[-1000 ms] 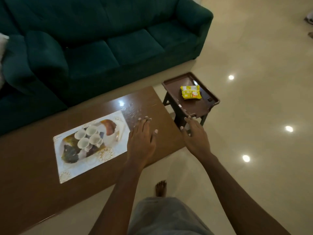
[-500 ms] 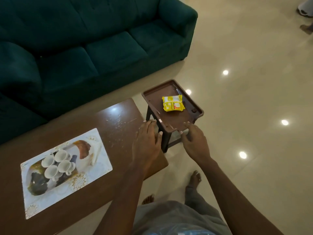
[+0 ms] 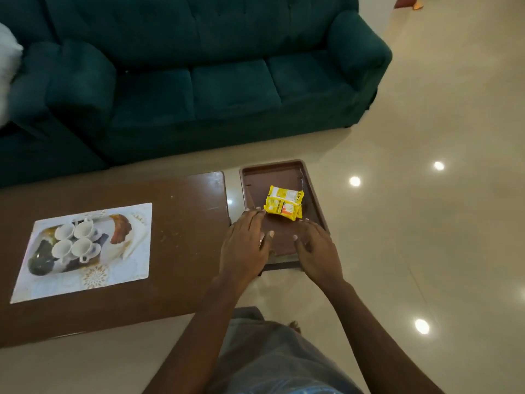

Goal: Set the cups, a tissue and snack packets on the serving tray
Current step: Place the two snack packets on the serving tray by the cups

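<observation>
While two empty hands spread flat over one tray, one packet, one placemat.

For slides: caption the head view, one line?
Left hand and right hand above brown tray table holding yellow snack packet; four white cups on printed mat.

Sofa: plain dark teal; cushion at its left end: white; floor: glossy cream, dotted with round white light reflections; coffee table: reddish brown, faint pale scuff marks; serving tray: plain dark brown; snack packet: bright yellow, with white and orange panels and dark lettering; placemat: white ground, gold floral motif near its front edge, picture in brown and dark green; cups: white; shorts: grey.
</observation>
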